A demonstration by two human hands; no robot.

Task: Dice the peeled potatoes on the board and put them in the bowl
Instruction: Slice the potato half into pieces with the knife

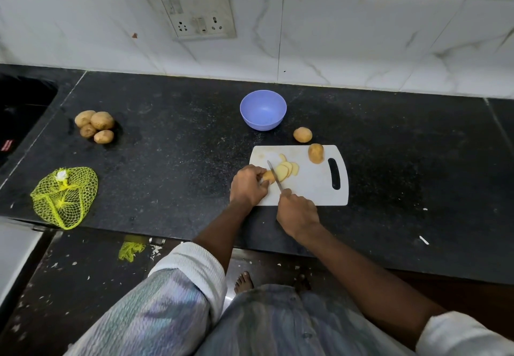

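Note:
A white cutting board (pixel 314 186) lies on the black counter. My left hand (pixel 247 186) grips the end piece of a potato (pixel 268 175) at the board's left side. My right hand (pixel 298 214) holds a knife (pixel 274 175), whose blade stands against that piece. Several pale slices (pixel 286 170) lie fanned just right of the blade. A half potato (pixel 316 153) sits at the board's far edge. A whole potato (pixel 302 134) lies on the counter behind the board. The lilac bowl (pixel 263 110) stands further back, with nothing visible in it.
Several unpeeled potatoes (pixel 95 126) are piled at the counter's left. A yellow net bag (pixel 64 197) lies near the front left edge. A sink (pixel 19 111) is at the far left. A tiled wall with a socket panel (pixel 196 12) rises behind.

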